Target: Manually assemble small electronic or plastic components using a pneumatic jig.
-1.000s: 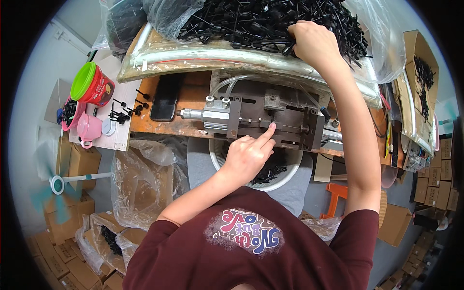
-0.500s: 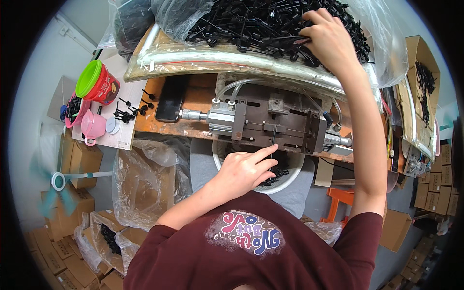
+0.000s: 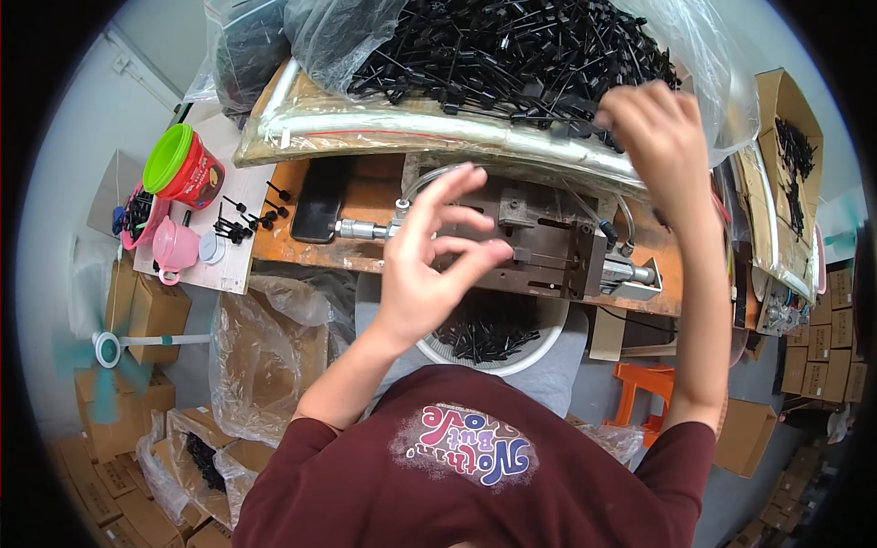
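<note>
My left hand (image 3: 429, 260) is raised over the left half of a dark metal fixture (image 3: 557, 237), its fingers and thumb spread with nothing between them. It hides part of the fixture's left cylinder. At the right front of a heap of black plastic parts with thin stems (image 3: 512, 55), my right hand (image 3: 658, 132) is smeared by motion. Its fingers are drawn together at a dark, blurred stemmed part (image 3: 577, 128). Below the fixture, a white basket (image 3: 548, 342) on my lap holds many short black pieces (image 3: 489, 333).
A padded, plastic-wrapped rim (image 3: 411, 128) fronts the heap. To the left are a black phone (image 3: 320, 201), several loose black parts (image 3: 233, 224), a red tub with a green lid (image 3: 187, 169) and a pink cup (image 3: 174, 242). An air cylinder (image 3: 630, 272) juts out right.
My left hand has lifted off the fixture's front and opened; the dark stem at its fingertip no longer shows. My right hand has drawn back from the heap toward me.
</note>
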Tool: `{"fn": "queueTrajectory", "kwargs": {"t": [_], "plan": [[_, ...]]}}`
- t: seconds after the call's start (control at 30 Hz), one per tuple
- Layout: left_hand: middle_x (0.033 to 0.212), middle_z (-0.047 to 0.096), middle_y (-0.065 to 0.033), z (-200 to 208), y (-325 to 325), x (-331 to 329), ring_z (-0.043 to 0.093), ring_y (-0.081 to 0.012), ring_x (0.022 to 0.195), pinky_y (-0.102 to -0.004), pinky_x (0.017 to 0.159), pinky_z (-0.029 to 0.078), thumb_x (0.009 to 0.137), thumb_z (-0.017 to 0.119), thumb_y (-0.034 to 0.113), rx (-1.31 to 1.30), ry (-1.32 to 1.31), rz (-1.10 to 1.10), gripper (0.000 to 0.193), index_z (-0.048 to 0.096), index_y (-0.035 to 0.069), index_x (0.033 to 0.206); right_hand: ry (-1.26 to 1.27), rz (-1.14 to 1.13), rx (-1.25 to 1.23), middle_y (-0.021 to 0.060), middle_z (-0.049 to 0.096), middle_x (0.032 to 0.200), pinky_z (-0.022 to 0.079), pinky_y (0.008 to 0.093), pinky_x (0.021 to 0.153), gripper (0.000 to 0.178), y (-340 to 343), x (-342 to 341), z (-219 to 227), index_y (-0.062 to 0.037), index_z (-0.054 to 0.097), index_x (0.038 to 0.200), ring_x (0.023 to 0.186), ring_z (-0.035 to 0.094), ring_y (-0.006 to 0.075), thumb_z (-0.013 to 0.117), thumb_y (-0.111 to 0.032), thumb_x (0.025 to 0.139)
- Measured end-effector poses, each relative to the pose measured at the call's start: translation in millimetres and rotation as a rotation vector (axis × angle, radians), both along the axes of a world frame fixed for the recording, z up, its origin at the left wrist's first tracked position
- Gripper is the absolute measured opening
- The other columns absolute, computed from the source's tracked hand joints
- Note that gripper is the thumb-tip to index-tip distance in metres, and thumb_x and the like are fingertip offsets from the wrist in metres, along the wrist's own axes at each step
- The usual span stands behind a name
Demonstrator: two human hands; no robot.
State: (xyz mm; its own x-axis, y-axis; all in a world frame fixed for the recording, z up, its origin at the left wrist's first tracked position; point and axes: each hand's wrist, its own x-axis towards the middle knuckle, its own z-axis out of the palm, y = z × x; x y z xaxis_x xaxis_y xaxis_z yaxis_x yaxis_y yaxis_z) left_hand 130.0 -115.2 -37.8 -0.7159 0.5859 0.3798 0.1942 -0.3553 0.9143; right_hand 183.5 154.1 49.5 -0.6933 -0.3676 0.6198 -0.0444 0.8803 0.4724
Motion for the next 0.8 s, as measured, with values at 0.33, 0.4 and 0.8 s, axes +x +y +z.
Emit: {"fn": "queueTrajectory", "kwargs": {"t": [0.33, 0.4, 0.8], "plan": [[0.103, 0.067, -0.0135, 9.9, -22.1, -0.5, 0.07, -0.0188, 0.087, -0.0274, 0.079, 0.059, 0.086, 0.064, -0.008, -0.16, -0.231, -0.406, 0.029, 0.067, -0.006, 0.115, -0.117, 0.035, -0.157, 0.0051, 0.067, 0.12, 0.041, 0.0328, 0.088, 0.031, -65.9, 73.1, -63.9, -0.0114, 0.068, 0.108, 0.102, 0.062, 0.0166, 0.063, -0.033, 0.087], [0.1, 0.067, -0.012, 6.0, -26.7, 6.3, 0.069, -0.0176, 0.086, -0.0265, 0.077, 0.059, 0.076, 0.073, -0.01, -0.197, -0.072, -0.368, 0.033, 0.071, -0.004, 0.109, -0.101, -0.006, -0.15, 0.0059, 0.066, 0.123, 0.041, 0.0326, 0.089, 0.035, -71.1, 75.5, -64.3, -0.0116, 0.068, 0.115, 0.103, 0.062, 0.017, 0.061, -0.035, 0.089], [0.126, 0.065, -0.0114, -76.5, -1.3, 38.1, 0.064, -0.0177, 0.066, -0.0293, 0.064, 0.052, 0.071, 0.078, 0.012, -0.553, 1.037, 0.153, 0.025, 0.069, 0.004, 0.093, -0.126, -0.096, -0.417, 0.0093, 0.067, 0.113, 0.042, 0.038, 0.084, 0.022, -69.8, 95.5, -90.9, -0.005, 0.064, 0.093, 0.096, 0.063, 0.0255, 0.073, -0.02, 0.079]]}}
